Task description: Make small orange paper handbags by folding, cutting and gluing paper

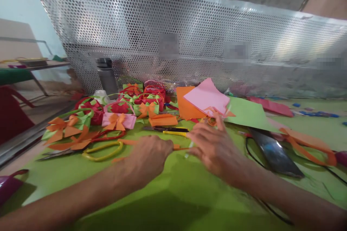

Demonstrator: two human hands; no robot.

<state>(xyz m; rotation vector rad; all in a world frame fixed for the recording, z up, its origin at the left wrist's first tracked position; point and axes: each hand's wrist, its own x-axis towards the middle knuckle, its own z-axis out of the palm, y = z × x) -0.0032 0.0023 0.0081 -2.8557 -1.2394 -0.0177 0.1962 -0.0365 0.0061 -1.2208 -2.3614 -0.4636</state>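
My left hand (151, 155) is closed around a narrow orange paper strip (179, 147), just above the green table. The strip stretches from its fist to my right hand (213, 148), whose thumb and fingers pinch the other end. A small whitish piece (189, 150) shows beside the right thumb, too blurred to name. Behind the hands lie a yellow-handled utility knife (175, 134) and a dark slim tool (169, 129). Scissors with a yellow and red handle (104, 151) rest left of my left hand. Beyond my right hand are pink (207, 97), orange (185, 103) and green paper sheets (246, 113).
Several small paper bags with bows (118, 121) crowd the back left, near a grey bottle (107, 77). A phone (275, 153), a black cable (251, 151) and an orange paper bag (309, 144) lie at right. A perforated metal panel (189, 36) borders the table's far side.
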